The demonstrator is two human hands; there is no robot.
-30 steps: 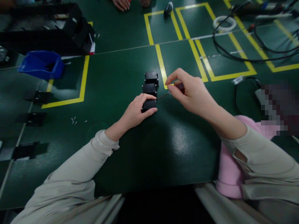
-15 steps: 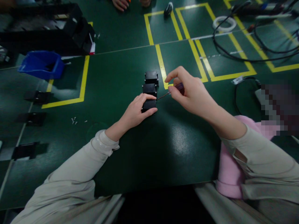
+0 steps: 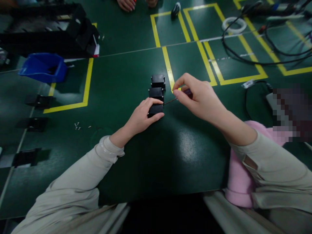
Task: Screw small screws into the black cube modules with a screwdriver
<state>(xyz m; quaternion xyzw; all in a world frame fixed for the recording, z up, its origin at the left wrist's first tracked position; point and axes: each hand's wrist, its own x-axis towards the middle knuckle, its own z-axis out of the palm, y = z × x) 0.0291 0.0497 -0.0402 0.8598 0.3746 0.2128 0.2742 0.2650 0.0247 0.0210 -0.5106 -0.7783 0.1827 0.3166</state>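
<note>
Three small black boxes stand in a row on the green table. My left hand [image 3: 142, 115] grips the nearest black box [image 3: 155, 110], its thumb along the near side and its fingers over the far side. The middle black box [image 3: 156, 92] sits just beyond those fingers, and the far black box [image 3: 158, 80] is behind it. In my right hand [image 3: 198, 97] is a screwdriver [image 3: 188, 93] with a dark handle, pinched between thumb and fingers. Its thin shaft slants down to the right side of the nearest box; the exact contact of the tip is too small to tell.
Several small screws [image 3: 77, 126] lie left of my left hand. Further left are a blue bin [image 3: 44, 68], a large black crate [image 3: 48, 35] and more black parts [image 3: 36, 124]. Cables [image 3: 243, 61] and a white ring [image 3: 234, 25] lie right. Another person's hands [image 3: 126, 4] are at the far edge.
My right hand's fingers have curled and drawn together around the screwdriver handle, the index finger moving slightly downward. My left hand and the boxes stay in place.
</note>
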